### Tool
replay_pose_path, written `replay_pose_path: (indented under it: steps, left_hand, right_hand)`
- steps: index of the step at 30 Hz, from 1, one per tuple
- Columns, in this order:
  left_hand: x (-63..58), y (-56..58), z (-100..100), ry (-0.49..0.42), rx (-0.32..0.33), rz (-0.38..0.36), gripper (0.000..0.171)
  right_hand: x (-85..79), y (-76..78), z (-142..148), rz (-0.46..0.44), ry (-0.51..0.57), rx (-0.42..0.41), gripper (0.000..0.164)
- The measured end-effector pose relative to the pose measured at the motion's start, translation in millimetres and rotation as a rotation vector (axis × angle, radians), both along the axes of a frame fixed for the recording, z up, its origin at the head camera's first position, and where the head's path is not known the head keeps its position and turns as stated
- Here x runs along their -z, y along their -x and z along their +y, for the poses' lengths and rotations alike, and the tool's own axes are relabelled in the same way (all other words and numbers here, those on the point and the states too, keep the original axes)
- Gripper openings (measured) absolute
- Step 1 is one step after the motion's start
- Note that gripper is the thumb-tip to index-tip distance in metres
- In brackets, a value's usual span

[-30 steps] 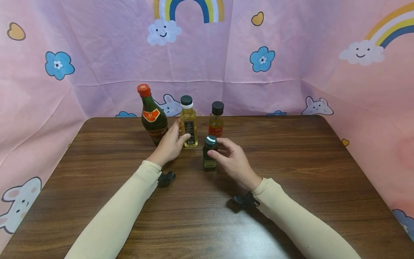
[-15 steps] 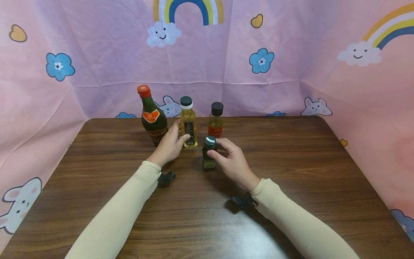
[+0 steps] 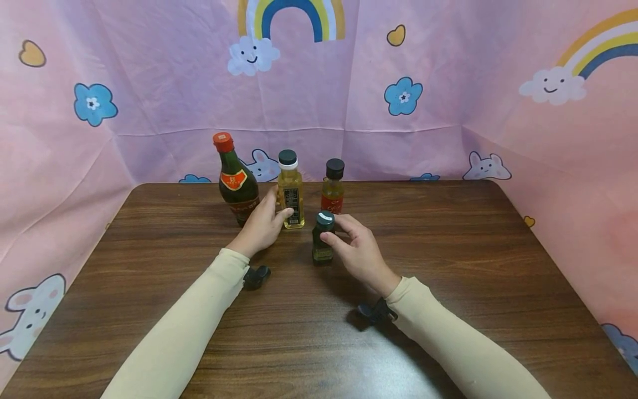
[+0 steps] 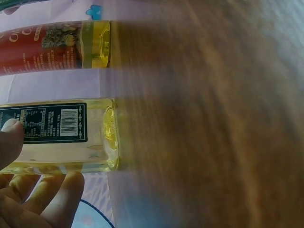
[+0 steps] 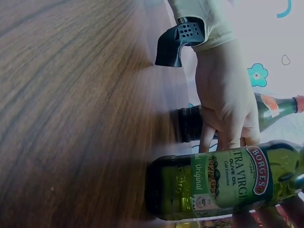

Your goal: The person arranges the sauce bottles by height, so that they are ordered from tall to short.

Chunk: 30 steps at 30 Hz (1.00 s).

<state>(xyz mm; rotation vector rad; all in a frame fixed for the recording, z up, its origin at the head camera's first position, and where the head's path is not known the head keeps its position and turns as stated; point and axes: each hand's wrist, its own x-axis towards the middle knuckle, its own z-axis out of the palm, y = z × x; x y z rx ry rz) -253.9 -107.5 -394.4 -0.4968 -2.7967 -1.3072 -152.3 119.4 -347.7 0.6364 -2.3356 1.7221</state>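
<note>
My left hand (image 3: 262,223) grips a clear bottle of yellow oil (image 3: 294,188) low on its body, with the thumb on the black label and the fingers curled along the far side. The left wrist view shows the barcode on this oil bottle (image 4: 57,135) beside the thumb. My right hand (image 3: 363,248) holds a smaller olive oil bottle (image 3: 323,244) near its neck, thumb in front and fingers behind. Its green label faces the right wrist camera on the olive oil bottle (image 5: 223,180), whose base is at the table. Both held bottles stand upright.
A tall dark green bottle with a red cap (image 3: 238,183) stands just left of my left hand. Behind the olive oil stands a black-capped bottle with a red label (image 3: 332,194). The brown wooden table (image 3: 448,238) meets a patterned pink cloth (image 3: 428,144) at the back.
</note>
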Motion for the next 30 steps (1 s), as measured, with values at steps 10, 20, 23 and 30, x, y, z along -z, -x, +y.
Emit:
replay_pose_path:
  steps: [10,20,23,30]
  left_hand:
    - [-1.1,-0.3,-0.1,0.008,0.006,0.001,0.061]
    - [-0.1,0.2,-0.3,0.017,0.007,-0.007,0.064]
    - [0.2,0.2,-0.1,0.018,0.007,-0.004,0.063]
    - [-0.7,-1.4,0.4,0.018,0.007,-0.009,0.063]
  right_hand:
    - [-7.9,-1.1,11.5,0.016,0.003,0.036,0.031]
    - [-16.8,6.1,45.3,0.100,0.033,0.097,0.028]
    - [-17.5,12.1,56.9,0.115,0.023,0.127,0.028]
    - [-15.3,27.7,79.2,0.111,0.032,0.174,0.029]
